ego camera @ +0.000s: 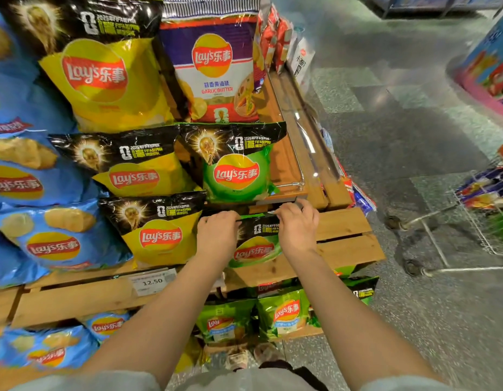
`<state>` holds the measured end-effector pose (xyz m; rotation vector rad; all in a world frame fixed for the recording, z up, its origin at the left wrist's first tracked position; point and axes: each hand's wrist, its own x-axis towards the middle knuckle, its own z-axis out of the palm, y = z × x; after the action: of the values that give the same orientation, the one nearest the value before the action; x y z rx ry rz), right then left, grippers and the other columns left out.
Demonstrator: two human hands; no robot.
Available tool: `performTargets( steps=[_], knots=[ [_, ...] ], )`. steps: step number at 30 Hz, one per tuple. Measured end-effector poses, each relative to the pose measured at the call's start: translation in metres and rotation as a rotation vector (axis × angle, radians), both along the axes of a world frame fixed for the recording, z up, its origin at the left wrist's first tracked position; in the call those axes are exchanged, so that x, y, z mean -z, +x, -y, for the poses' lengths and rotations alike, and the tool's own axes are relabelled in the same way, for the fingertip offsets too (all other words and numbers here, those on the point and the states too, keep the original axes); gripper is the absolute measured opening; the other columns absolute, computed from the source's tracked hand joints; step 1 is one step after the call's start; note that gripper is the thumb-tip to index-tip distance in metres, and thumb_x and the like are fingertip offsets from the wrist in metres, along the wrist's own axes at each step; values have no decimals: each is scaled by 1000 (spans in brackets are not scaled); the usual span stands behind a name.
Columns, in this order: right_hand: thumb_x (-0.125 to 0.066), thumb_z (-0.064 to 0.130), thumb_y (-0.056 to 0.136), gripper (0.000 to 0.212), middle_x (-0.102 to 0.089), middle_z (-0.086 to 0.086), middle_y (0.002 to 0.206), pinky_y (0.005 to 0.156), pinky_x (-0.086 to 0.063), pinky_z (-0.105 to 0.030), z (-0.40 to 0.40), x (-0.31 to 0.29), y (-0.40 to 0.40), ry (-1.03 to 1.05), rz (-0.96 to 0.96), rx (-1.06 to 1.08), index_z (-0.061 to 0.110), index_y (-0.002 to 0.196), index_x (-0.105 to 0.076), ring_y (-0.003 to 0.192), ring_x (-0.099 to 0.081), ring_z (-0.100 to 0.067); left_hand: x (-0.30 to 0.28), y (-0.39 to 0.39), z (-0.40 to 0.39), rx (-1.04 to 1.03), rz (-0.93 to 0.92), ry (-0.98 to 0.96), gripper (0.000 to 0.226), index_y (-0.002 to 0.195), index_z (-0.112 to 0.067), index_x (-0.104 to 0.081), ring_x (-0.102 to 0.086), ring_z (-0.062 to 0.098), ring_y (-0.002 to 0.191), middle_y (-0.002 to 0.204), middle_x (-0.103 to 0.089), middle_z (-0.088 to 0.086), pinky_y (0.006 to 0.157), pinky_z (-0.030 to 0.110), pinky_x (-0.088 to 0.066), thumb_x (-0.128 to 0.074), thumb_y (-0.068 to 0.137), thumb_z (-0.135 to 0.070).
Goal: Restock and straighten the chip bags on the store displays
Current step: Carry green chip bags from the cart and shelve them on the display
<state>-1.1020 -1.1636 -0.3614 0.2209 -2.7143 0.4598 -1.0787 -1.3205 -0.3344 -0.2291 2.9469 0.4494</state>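
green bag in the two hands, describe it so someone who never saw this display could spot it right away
On the stepped wooden display, find the lowest row of black-topped bags, just above the 12.50 price tag. The green bag sits at that row's right end, beside a yellow bag. Its top edge is gripped by the left hand and right hand.

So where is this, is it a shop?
Yes, it looks like a shop, probably a supermarket. Stacks of chip bags fill a wooden display, a price tag reads 12.50, and a wire cart holding packets stands on the aisle floor.
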Motion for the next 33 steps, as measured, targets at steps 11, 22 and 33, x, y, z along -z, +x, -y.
performTargets(
  steps=[11, 22, 33],
  knots=[
    [-78, -4, 61, 23, -70, -2, 74, 81, -26, -38, -14, -9, -11, -2, 79, 34, 14, 75, -74, 83, -63, -33, -8, -19, -9, 76, 61, -43, 28, 123, -21, -55, -57, 25, 105, 116, -62, 3, 85, 38, -44, -37, 102, -30],
    [-80, -3, 59, 24, -67, -6, 71, 71, -50, -48, 1, -4, -38, -47, 171, -7, 15, 75, -76, 75, -63, -36, 7, -42, 9, -27, -112, -59, 31, 125, -24, -60, -52, 23, 113, 120, -61, -1, 89, 37, -39, -45, 98, -30],
    [-59, 14, 89, 39, -54, -13, 130, 106, -27, -46, 12, -9, -29, -98, 297, 7, 8, 127, -57, 129, -39, -33, -1, -30, -3, -160, -294, -24, 48, 136, -15, -44, -30, 25, 134, 141, -39, 7, 110, 43, -21, -54, 91, -27]
  ],
)
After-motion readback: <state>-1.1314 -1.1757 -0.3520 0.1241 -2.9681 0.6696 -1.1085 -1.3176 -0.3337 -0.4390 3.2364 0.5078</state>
